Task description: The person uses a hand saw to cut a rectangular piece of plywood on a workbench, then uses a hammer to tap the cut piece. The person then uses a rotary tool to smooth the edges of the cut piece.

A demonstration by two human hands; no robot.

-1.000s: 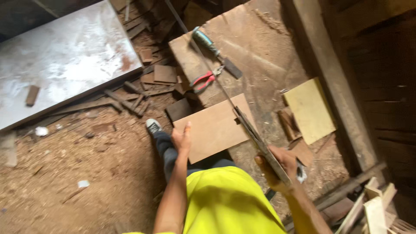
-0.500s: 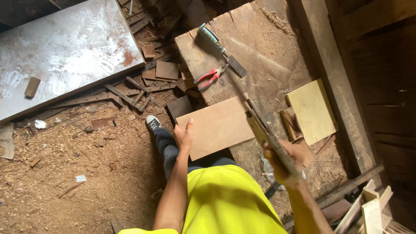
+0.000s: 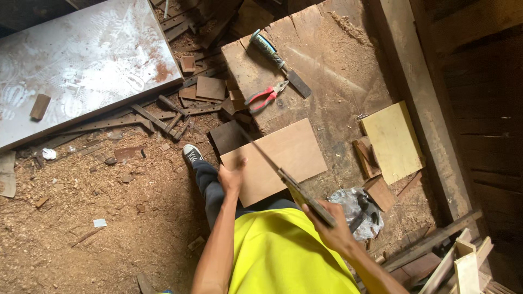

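plywood panel (image 3: 283, 160): tan, rectangular, lying flat, overhanging bench edge | handsaw (image 3: 278, 169): blade slanting toward 10 o'clock, crossing panel

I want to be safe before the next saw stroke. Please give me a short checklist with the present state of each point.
1. Left hand presses the plywood board: ok.
2. Right hand has a closed grip on the handsaw: ok.
3. Left fingers apart from the blade: cannot tell.
4. Board overhangs the workbench edge: ok.
5. Pliers and chisel lie away from the cut: ok.

Pliers (image 3: 266, 96) behind board (image 3: 278, 158) (on bench (image 3: 332, 71))
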